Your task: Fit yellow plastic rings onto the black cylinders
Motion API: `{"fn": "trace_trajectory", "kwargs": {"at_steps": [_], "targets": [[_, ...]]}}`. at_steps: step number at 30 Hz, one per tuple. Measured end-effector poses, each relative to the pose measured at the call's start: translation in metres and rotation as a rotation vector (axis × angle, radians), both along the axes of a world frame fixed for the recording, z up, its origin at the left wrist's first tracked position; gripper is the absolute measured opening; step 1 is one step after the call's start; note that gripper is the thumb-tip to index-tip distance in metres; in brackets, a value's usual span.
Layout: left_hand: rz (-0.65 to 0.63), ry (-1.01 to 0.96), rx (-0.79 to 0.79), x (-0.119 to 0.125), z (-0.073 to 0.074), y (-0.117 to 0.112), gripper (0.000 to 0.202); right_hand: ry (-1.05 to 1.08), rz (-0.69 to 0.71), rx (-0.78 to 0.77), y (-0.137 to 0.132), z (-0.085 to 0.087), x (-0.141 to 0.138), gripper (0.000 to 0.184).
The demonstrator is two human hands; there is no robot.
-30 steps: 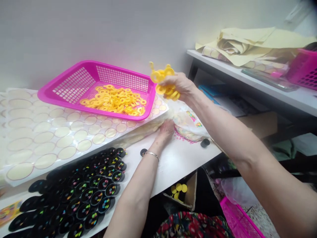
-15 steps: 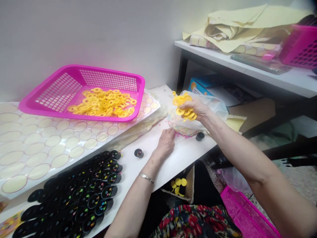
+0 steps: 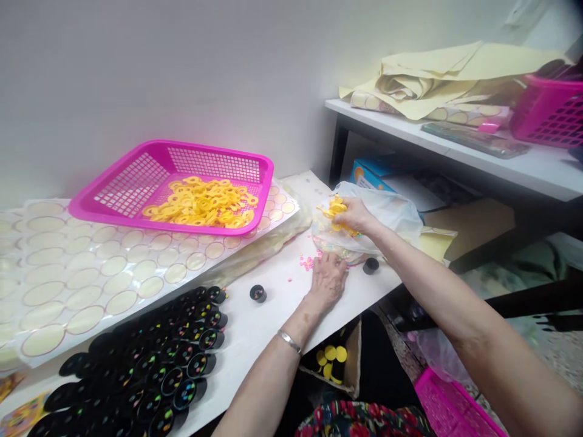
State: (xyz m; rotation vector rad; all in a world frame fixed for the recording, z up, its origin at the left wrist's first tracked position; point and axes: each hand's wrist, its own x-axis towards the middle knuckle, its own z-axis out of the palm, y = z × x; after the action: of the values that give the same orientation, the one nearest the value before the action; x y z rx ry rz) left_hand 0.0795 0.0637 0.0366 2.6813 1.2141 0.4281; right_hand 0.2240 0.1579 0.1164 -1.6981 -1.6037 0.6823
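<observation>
My right hand (image 3: 357,215) is closed round a bunch of yellow plastic rings (image 3: 336,209), held just above a clear plastic bag (image 3: 387,209). Flat on the white table (image 3: 268,331), my left hand (image 3: 328,278) rests with fingers touching small pink beads (image 3: 308,262) at the bag's edge. Through the bag's near side, more small coloured pieces (image 3: 341,252) show. One black cup (image 3: 370,265) stands right of my left hand, and another black cup (image 3: 258,294) stands to its left.
A pink basket (image 3: 170,226) of yellow rings sits on sheets of round stickers (image 3: 109,285). Rows of black cups (image 3: 150,364) holding coloured bits fill the near left. A box of yellow-topped pieces (image 3: 353,376) is below the table edge. A shelf (image 3: 464,142) stands at right.
My left hand has slid right along the table, uncovering pink beads. My right hand has lowered a little with the yellow rings. The whole view has shifted slightly.
</observation>
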Motion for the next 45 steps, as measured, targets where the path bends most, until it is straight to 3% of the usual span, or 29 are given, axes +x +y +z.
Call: {"fn": "trace_trajectory", "kwargs": {"at_steps": [6, 11, 16, 20, 23, 26, 30, 34, 39, 45], "targets": [[-0.003, 0.008, 0.069, -0.003, -0.004, -0.006, 0.025, -0.771, 0.241, 0.123, -0.004, -0.005, -0.026, 0.034], [-0.054, 0.012, 0.051, 0.0, 0.0, -0.003, 0.026, -1.017, 0.497, 0.167, 0.001, -0.015, -0.042, 0.036], [0.066, -0.046, 0.131, -0.03, 0.004, -0.006, 0.02, -0.891, 0.557, 0.047, 0.014, -0.014, -0.032, 0.041], [0.274, -0.172, 0.37, -0.076, 0.004, -0.024, 0.019, -0.659, 0.501, 0.073, 0.011, -0.003, -0.019, 0.046], [0.485, -0.324, 0.584, -0.111, 0.002, -0.042, 0.022, -0.523, 0.368, 0.271, -0.016, 0.001, -0.016, 0.024], [0.65, -0.398, 0.634, -0.136, -0.005, -0.057, 0.034, -0.364, 0.233, 0.375, -0.063, -0.012, -0.019, 0.02], [0.737, -0.408, 0.451, -0.147, -0.022, -0.066, 0.05, -0.323, 0.164, 0.248, -0.128, -0.055, -0.027, 0.021], [0.843, -0.496, 0.151, -0.144, -0.03, -0.06, 0.06, -0.438, 0.011, 0.119, -0.162, -0.09, -0.039, 0.018], [0.934, -0.584, -0.151, -0.138, -0.028, -0.042, 0.046, -0.532, 0.007, 0.088, -0.165, -0.094, -0.046, 0.021], [0.75, -0.645, -0.263, -0.101, -0.027, -0.044, 0.029, -0.497, 0.037, 0.173, -0.164, -0.087, -0.052, 0.019]]}}
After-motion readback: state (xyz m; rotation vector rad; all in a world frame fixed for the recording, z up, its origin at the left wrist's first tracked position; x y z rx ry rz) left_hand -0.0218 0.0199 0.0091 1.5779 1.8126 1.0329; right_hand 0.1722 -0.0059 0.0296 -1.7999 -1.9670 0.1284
